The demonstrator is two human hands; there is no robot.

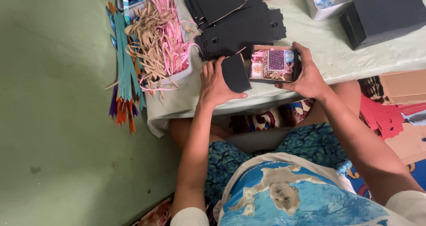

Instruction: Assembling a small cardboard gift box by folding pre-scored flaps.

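Holding a small black box (274, 64) at the near edge of the table (328, 48), open side up. Left hand (216, 83) pressing on the box's black lid flap (235, 73), fingers spread a little and lying flat along its left edge, thumb tucked under the flap's lower corner. Right hand (308, 77) cupping the box's right wall, fingers curled over the far side, thumb reaching along the near side; clamped on the box. Showing inside the box: a purple packet (276, 60) in the middle, pink shreds and small pale items around it, too small to tell apart.

Lying just behind the box, touching or nearly so: flat black cardboard blanks (242, 28), stacked and fanned out across the table's middle. Sitting to the left of those: a pale tray (186, 71) heaped with pink and tan paper shreds (157, 39), some spilling over its rim. Hanging off the table's left edge: a bundle of ribbons (124, 75), teal, orange and purple. Standing at the far right: a large closed black box (384, 15), with a white tub (330, 6) just beside it. Resting right of the table, lower down: red paper (381, 115) and brown cardboard (401, 86). Green floor (53, 119) spreading out on the left.
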